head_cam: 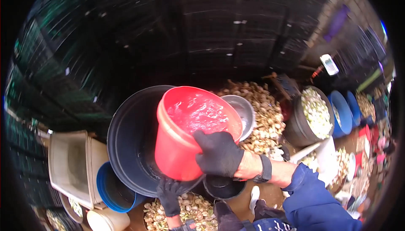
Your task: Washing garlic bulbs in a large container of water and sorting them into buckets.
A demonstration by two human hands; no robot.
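My right hand (pixel 220 153), in a dark glove, grips the near rim of a red plastic bucket (pixel 178 155) that holds moving water. The bucket is tilted above a large black tub (pixel 125 136). My left hand (pixel 169 196), gloved too, is low at the bucket's base, by the tub's near rim; its fingertips are partly hidden, and whether it bears the bucket's weight cannot be told. A grey metal basin (pixel 248 114) shows behind the bucket's right side. Below my left hand lie pale bulbs that look like garlic (pixel 196 212).
Left stand a blue barrel (pixel 101 180), a whitish rectangular container (pixel 71 164) and a cream bucket (pixel 109 220). A black bucket (pixel 225 188) is near my feet. Right are a bulb heap (pixel 265 120), a bin of peeled cloves (pixel 316 114) and blue tubs (pixel 343 114). Dark sheeting (pixel 205 25) hangs beyond.
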